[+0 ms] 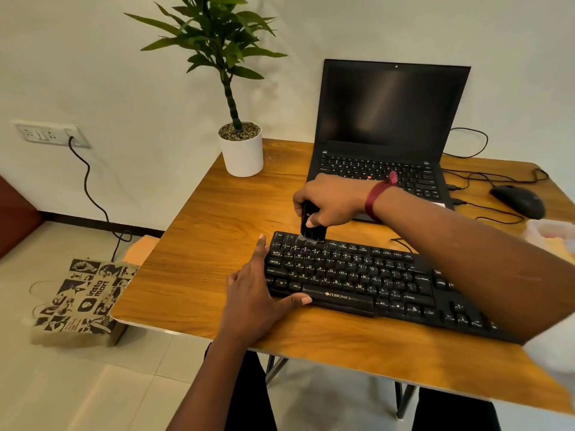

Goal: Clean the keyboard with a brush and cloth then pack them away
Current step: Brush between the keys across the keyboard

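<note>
**Brushing the top row, with the other hand as a brace**

Right hand (333, 200) is curled tight around a small black brush (311, 223), bristles down on the far-left corner of the black keyboard (357, 275), right at the function keys. Gripping it low and near upright looks like a way to get the bristles into the gaps between the keys.

Just below that fist, the left hand (258, 293) lies flat and spread. Its fingers press against the keyboard's left end and the thumb runs along the front edge near the space bar. My read: it's a stop, so the board doesn't slide under the strokes. Nothing is held in it.

Past the right knuckles sits an open laptop (389, 119) with a dark screen. Out beyond the right forearm there's a mouse (518, 200) and its cables. Close against that forearm is a pale, blurry shape (550, 234), and I can't tell if it's the cloth.

All of it rests on a glossy wooden table (202, 231). A potted plant (242, 150) stands beyond the left fingertips. Off the table to the left, a printed paper bag (81, 300) sits on the tiled floor, and a wall socket (46, 133) has a cable plugged in.
</note>
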